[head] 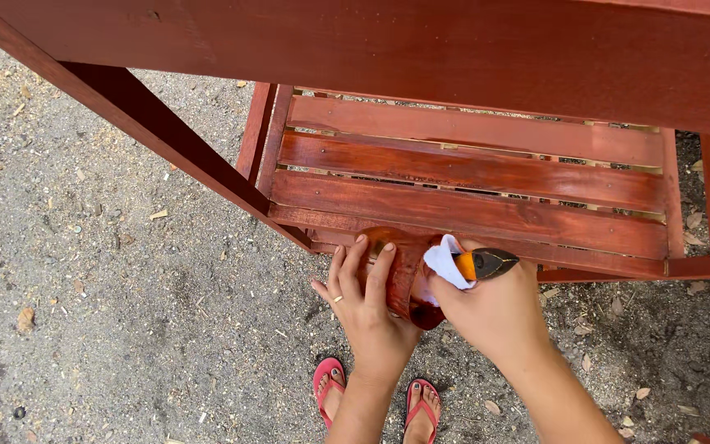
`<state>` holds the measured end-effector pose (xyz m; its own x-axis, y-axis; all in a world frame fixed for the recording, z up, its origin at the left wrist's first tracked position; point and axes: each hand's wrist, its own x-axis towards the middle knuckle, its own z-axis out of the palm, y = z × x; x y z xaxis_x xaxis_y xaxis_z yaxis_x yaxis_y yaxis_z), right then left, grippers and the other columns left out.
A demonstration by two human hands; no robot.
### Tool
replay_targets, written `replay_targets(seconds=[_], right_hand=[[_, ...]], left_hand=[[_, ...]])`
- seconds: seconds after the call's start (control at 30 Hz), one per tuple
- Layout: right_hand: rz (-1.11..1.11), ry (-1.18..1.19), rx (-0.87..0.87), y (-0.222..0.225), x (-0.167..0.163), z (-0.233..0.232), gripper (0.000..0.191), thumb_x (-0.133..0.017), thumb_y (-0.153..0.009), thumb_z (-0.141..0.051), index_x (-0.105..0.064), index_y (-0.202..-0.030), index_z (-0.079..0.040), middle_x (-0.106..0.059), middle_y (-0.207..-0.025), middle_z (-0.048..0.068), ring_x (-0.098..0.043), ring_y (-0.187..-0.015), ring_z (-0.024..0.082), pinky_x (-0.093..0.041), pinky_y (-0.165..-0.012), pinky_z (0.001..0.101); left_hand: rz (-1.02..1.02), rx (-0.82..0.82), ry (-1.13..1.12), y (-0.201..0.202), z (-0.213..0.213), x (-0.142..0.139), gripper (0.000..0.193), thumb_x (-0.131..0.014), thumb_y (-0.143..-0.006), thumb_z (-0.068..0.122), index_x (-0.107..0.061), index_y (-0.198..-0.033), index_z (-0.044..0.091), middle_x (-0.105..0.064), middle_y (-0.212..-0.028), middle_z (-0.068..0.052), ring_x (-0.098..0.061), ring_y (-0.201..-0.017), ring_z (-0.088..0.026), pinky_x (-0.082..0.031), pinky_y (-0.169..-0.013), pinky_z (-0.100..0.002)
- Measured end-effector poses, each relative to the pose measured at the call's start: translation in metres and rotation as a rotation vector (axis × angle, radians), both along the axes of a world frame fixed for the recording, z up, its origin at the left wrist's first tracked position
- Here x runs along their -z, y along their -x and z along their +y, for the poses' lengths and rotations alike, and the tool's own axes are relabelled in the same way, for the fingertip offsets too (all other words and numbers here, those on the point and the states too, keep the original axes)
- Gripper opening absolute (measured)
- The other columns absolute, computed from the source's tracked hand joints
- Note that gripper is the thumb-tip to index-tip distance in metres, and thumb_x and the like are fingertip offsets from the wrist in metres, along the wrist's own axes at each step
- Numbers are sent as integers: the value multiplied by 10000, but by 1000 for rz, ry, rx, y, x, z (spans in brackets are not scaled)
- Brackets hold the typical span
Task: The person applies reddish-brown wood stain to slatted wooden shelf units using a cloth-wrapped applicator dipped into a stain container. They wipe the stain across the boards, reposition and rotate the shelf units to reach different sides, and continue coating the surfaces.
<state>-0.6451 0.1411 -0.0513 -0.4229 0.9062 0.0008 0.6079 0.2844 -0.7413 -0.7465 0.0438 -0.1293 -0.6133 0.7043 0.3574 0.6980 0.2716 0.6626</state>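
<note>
Head view: left hand (pixel 363 300) flat on jar (pixel 404 275); right hand (pixel 495 308) grips, seemingly, brush (pixel 482 263).

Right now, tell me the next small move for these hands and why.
Probably tip the container a little further over the shelf. The left hand steadies its side, the right hand holds brush and cloth at its mouth, and the slats already look wet and glossy.
</note>
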Motion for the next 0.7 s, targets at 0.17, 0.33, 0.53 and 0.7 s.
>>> replay_targets(seconds=[0.17, 0.33, 0.53, 0.7], right_hand=[[83, 89, 7, -16, 24, 2, 205, -753, -770, -156, -770, -945, -50, -793, -787, 59, -765, -695, 151, -577, -643, 329], [359, 450, 190, -43, 56, 0, 278, -779, -855, -118, -779, -1125, -54, -783, -943, 108, -712, -794, 158, -585, -664, 303], [867, 532, 424, -61, 90, 9, 354, -709, -871, -30, -637, -1217, -56, -733, -1161, 75, -732, -953, 183, -631, -679, 400], [1017, 646, 560, -67, 113, 43, 299, -712, -914, -77, -649, -1202, -28, -733, -1110, 123, -754, -896, 252, -625, -687, 405]], left_hand=[[-32, -39, 133, -9, -3, 7, 968, -976, -433, 183, -606, -1326, 235, -495, -1470, -61, -395, -1412, -389, -88, -1142, -759], [-217, -75, 115, -11, 7, 7, 1096, -1020, -364, 299, -549, -1347, 179, -505, -1414, -69, -445, -1327, -358, -220, -1116, -631], [-320, -138, 219, -2, 37, 20, 1170, -1013, -330, 240, -517, -1388, 184, -495, -1429, -68, -454, -1332, -353, -208, -1106, -653], [-322, -180, 234, 18, 44, 34, 1140, -1028, -400, 274, -505, -1410, 198, -490, -1432, -57, -480, -1325, -353, -174, -1071, -757]])
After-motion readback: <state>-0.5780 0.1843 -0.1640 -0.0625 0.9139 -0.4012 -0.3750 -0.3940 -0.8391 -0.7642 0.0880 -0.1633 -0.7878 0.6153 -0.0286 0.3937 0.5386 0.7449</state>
